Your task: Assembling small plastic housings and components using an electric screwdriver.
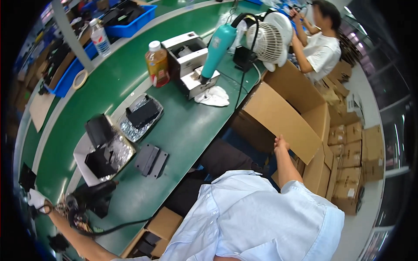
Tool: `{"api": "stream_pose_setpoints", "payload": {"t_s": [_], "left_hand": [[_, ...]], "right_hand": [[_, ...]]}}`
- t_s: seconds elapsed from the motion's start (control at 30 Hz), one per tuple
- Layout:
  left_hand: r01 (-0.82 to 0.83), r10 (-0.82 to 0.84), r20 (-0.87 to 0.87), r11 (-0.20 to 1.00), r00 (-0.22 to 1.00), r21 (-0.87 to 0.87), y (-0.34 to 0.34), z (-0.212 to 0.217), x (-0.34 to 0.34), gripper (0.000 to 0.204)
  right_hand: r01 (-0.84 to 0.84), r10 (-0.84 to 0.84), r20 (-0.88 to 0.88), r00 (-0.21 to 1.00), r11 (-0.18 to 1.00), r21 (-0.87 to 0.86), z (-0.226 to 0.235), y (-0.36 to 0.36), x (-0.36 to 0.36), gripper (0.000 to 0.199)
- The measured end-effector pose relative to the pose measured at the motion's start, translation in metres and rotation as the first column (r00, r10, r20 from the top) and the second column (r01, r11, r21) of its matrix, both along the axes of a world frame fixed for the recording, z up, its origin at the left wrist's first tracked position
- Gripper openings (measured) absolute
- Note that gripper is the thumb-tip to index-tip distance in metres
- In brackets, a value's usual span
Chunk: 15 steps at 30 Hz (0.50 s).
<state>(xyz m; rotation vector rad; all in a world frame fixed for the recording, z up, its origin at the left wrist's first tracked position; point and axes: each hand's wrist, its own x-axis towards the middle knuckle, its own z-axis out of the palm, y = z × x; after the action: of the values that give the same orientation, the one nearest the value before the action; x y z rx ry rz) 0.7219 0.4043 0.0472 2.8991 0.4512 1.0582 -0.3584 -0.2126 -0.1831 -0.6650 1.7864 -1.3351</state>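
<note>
My left hand (pixel 37 199), in a white glove, reaches out to the far left over the green bench. It is beside a black part (pixel 28 177) at the rim of the picture; its fingers are too small and blurred to read. My right hand (pixel 281 143) is at the lower edge of a brown cardboard flap (pixel 281 115), its fingers curled against that edge. The flap belongs to a large open carton (pixel 314 117) on my right. Near my left forearm lies a black power tool (pixel 89 198) with a thick cable.
On the bench (pixel 187 126) are a black bracket (pixel 151 161), foil-lined trays (pixel 104 152) with black parts, an amber drink bottle (pixel 157 65), a teal handheld tool (pixel 219 48) and a white fan (pixel 266 41). A co-worker (pixel 322 48) sits beyond; stacked cartons (pixel 348 165) stand at right.
</note>
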Motion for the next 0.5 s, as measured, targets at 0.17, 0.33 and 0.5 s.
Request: {"api": "stream_pose_setpoints", "payload": {"t_s": [0.17,0.33,0.5], "left_hand": [[-0.064,0.064,-0.021,0.998,0.998,0.025,0.064,-0.035,-0.115,0.039],[-0.044,0.039,0.105,0.998,0.994,0.043,-0.059,0.039,-0.350,0.055],[-0.166,0.143,0.229,0.983,0.963,0.085,-0.094,0.068,-0.486,0.054]], "right_hand": [[0.027,-0.036,0.078,0.996,0.994,0.108,-0.012,0.002,-0.017,0.027],[0.090,-0.134,0.188,0.973,0.969,0.228,-0.045,0.015,-0.049,0.027],[-0.181,0.114,0.340,0.934,0.968,0.173,-0.012,0.056,-0.026,0.023]]}}
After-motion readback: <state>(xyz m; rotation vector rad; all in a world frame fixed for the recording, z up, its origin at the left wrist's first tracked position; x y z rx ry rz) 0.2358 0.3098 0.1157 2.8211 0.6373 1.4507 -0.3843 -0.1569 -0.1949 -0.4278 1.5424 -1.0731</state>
